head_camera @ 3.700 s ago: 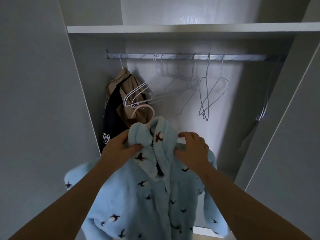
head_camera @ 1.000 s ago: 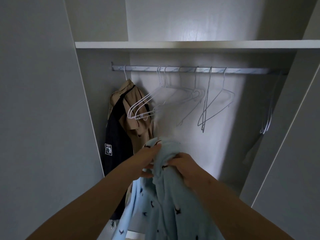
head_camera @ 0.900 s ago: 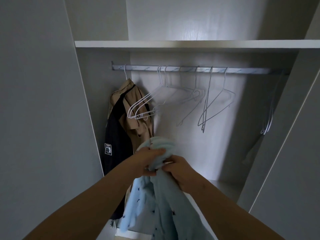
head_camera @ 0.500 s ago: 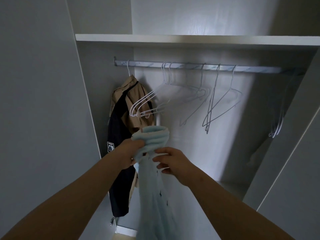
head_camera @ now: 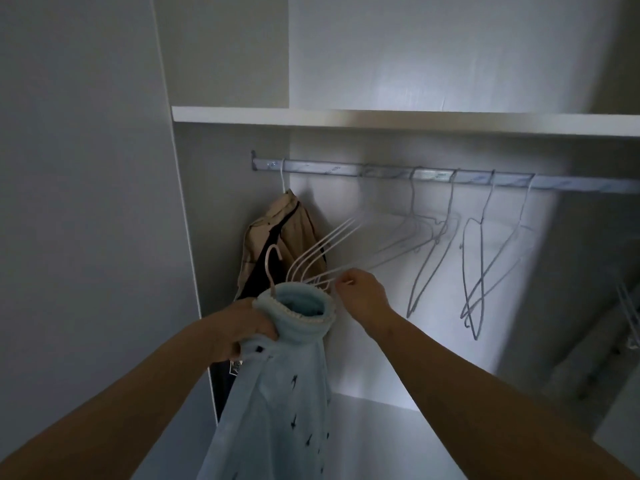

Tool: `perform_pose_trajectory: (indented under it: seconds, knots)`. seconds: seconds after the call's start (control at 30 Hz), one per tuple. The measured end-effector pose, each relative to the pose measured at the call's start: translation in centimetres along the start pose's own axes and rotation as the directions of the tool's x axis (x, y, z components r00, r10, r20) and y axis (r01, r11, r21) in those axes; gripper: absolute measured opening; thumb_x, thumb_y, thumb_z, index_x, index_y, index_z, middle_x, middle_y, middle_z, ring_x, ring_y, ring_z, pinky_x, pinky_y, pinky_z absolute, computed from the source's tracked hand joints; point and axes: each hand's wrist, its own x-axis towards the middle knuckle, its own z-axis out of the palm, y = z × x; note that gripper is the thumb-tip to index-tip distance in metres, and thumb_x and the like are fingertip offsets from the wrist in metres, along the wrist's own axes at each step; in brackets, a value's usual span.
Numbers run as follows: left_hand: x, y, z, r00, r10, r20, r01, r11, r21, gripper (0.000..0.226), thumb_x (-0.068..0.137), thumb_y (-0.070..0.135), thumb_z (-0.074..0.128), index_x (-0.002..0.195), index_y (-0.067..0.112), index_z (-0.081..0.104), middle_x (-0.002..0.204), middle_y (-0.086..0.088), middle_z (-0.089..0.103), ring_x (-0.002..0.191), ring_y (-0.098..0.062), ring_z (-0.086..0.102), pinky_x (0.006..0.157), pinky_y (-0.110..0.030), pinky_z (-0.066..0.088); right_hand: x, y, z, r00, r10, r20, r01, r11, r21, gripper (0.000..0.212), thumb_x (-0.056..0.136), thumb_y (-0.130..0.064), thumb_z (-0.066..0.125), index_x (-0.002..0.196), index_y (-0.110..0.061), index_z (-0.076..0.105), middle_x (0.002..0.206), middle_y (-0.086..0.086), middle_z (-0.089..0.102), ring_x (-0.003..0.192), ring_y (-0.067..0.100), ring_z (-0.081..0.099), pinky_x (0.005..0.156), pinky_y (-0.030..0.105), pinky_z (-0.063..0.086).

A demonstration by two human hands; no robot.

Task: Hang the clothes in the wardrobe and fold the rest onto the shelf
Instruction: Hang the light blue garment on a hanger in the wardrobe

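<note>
Two hands work below rail (head_camera: 381, 170). Shelf (head_camera: 381, 116) runs just above rail, full width. Blue robe (head_camera: 277, 393), dark bird print, hangs well below rail's left end, not on it. Tan-and-dark jacket (head_camera: 277, 233) hangs from rail's far left end, behind robe. Bunch of white hangers (head_camera: 349, 249) on rail mid-section, swung left & tilted; others hang straight further right. Pink hanger (head_camera: 271, 263) sits inside robe, hook poking up from collar, clear of rail. L hand (head_camera: 242, 327) clenched round robe's collar. R hand (head_camera: 360, 294), right of collar, pinches lower wire of tilted hangers.
</note>
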Motion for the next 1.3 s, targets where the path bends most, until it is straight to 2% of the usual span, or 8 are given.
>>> perform_pose_trajectory:
  seconds: [0.13,0.23,0.37,0.5,0.77,0.93,1.17,1.3]
  knots:
    - [3.3,1.1,-2.5,0.998,-0.037,-0.053,0.04,0.998,0.051,0.012,0.087,-0.009,0.052,0.09,0.002,0.056,0.082,-0.015,0.053,0.074,-0.026,0.051,0.063,-0.031,0.044,4.8,-1.3,2.4,0.99,-0.142,-0.02,0.131,0.953,-0.272,0.025,0.093,-0.017,0.041,0.107,-0.01,0.06,0.098,0.006,0.062,0.088,0.021,0.054,0.072,0.026,0.038]
    - [5.8,1.2,-4.7,0.999,-0.025,-0.037,0.027,0.997,0.069,0.021,0.083,-0.012,0.053,0.087,0.008,0.055,0.083,-0.011,0.055,0.077,-0.024,0.054,0.071,-0.035,0.046,8.4,-1.5,4.6,0.95,-0.313,0.008,0.227,0.67,-0.707,0.033,0.09,-0.023,0.045,0.12,-0.016,0.055,0.122,0.009,0.054,0.114,0.029,0.044,0.088,0.035,0.034]
    - [8.0,0.4,-6.5,1.0,-0.013,-0.012,0.013,0.997,0.071,0.028,0.078,-0.014,0.058,0.083,0.013,0.055,0.084,-0.007,0.059,0.078,-0.021,0.057,0.078,-0.036,0.049,12.3,-1.9,7.1,0.926,-0.331,0.178,0.321,0.447,-0.835,0.045,0.09,-0.028,0.045,0.134,-0.016,0.044,0.142,0.009,0.037,0.134,0.032,0.025,0.109,0.045,0.017]
    - [10.1,-0.3,-7.4,0.998,-0.023,-0.065,0.019,0.998,-0.055,0.033,0.085,-0.017,0.048,0.066,0.007,0.059,0.06,-0.009,0.057,0.05,-0.01,0.059,0.05,-0.02,0.049,14.6,-1.1,8.1,0.946,-0.202,0.255,0.314,0.365,-0.876,0.046,0.095,-0.04,0.038,0.134,-0.016,0.046,0.142,0.01,0.041,0.133,0.032,0.025,0.111,0.048,0.011]
    - [9.9,-0.1,-5.9,0.999,-0.035,-0.013,0.036,0.994,0.107,0.041,0.08,-0.012,0.058,0.12,-0.004,0.052,0.078,0.0,0.059,0.067,-0.01,0.057,0.055,-0.019,0.048,12.9,2.5,5.2,0.971,-0.206,0.118,0.184,0.339,-0.923,0.043,0.095,-0.039,0.04,0.131,-0.019,0.051,0.138,0.008,0.044,0.133,0.029,0.029,0.112,0.048,0.012]
    - [9.3,0.7,-4.1,0.994,-0.065,-0.093,0.073,0.993,0.09,0.041,0.079,-0.011,0.058,0.119,-0.007,0.053,0.078,-0.006,0.058,0.069,-0.018,0.056,0.066,-0.032,0.05,10.7,6.0,1.4,0.992,-0.118,0.048,0.078,0.259,-0.963,0.038,0.093,-0.029,0.039,0.125,-0.018,0.056,0.138,0.007,0.043,0.136,0.031,0.023,0.111,0.05,0.012]
    - [9.2,3.1,-0.8,0.975,0.13,-0.178,-0.092,0.974,0.207,0.049,0.076,-0.012,0.063,0.123,-0.003,0.051,0.121,-0.025,0.057,0.083,-0.021,0.055,0.071,-0.031,0.049,9.1,8.0,-2.2,0.997,-0.072,0.03,0.056,0.386,-0.921,0.037,0.089,-0.027,0.043,0.122,-0.018,0.055,0.131,0.003,0.049,0.129,0.025,0.034,0.102,0.039,0.028]
    - [10.0,5.7,0.3,0.944,0.261,-0.204,-0.204,0.943,0.263,0.05,0.076,-0.011,0.063,0.124,0.0,0.052,0.122,-0.023,0.058,0.082,-0.019,0.055,0.055,-0.016,0.048,9.3,7.1,-3.2,0.992,-0.113,0.051,0.097,0.453,-0.886,0.033,0.089,-0.031,0.043,0.115,-0.016,0.057,0.12,0.004,0.056,0.12,0.025,0.043,0.099,0.039,0.031]
